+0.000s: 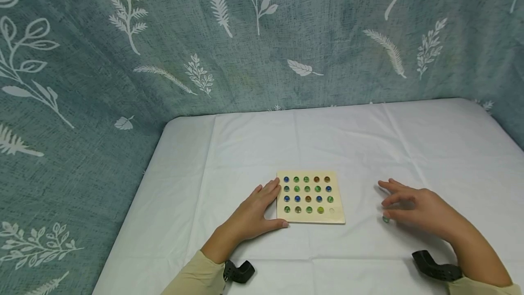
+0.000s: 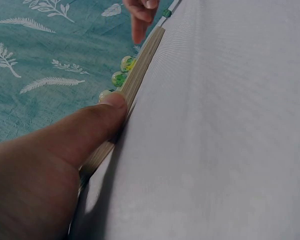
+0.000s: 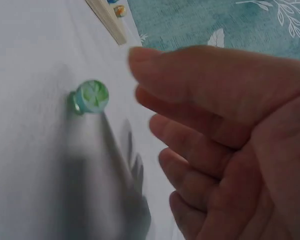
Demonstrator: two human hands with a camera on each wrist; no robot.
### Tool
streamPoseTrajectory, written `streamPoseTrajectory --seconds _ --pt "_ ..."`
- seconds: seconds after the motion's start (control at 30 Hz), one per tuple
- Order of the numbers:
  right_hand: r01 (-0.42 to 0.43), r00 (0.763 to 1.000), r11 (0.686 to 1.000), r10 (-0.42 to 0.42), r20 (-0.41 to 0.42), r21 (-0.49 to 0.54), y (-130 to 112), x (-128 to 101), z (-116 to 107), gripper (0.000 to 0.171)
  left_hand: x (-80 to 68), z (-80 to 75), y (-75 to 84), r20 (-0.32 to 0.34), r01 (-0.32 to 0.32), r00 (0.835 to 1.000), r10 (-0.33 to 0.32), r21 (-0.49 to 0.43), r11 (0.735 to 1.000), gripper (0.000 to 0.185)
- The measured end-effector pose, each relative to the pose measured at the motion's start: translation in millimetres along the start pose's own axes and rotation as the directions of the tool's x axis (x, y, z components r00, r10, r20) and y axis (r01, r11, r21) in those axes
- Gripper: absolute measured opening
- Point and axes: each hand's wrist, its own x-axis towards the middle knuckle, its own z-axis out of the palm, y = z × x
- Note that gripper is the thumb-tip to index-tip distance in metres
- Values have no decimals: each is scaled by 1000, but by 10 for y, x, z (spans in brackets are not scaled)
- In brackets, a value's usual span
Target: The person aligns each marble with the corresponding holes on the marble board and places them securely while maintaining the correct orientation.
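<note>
A pale wooden board (image 1: 312, 221) lies on the white cloth, with rows of coloured glass marbles (image 1: 307, 189) in its hollows. Bare wood shows in the front right hollow (image 1: 332, 210). My left hand (image 1: 253, 215) touches the board's left side with extended fingers, while its thumb (image 2: 102, 114) presses on the front edge. To the right of the board, my right hand (image 1: 417, 208) hovers low over the cloth, fingers loosely bent. A green clear marble (image 3: 94, 96) lies on the cloth just beyond its thumb tip; a gap separates them in the right wrist view.
White cloth (image 1: 245, 144) covers the table. Behind and to the left hangs a blue-green curtain (image 1: 262, 67) with white leaf prints. Black wrist devices (image 1: 435, 267) sit at both wrists, close above the cloth.
</note>
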Motion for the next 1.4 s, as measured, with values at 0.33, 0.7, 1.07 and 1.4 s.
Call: streamPoseTrajectory --seconds 0.33,0.7,1.07,1.4 --pt "29 999 999 -28 46 -22 124 -40 38 28 -3 -1 7 -4 -1 1000 1 -2 1000 97" --pt "-2 999 1000 3 33 -31 123 -26 107 30 -8 -5 7 -1 -7 1000 7 -5 1000 98" --pt "-2 1000 999 3 31 -33 116 -9 132 28 -4 -2 -2 -7 -10 1000 10 2 1000 97" --pt "19 1000 998 -19 17 -52 131 -7 173 24 -9 10 -11 -12 -13 1000 13 5 1000 98"
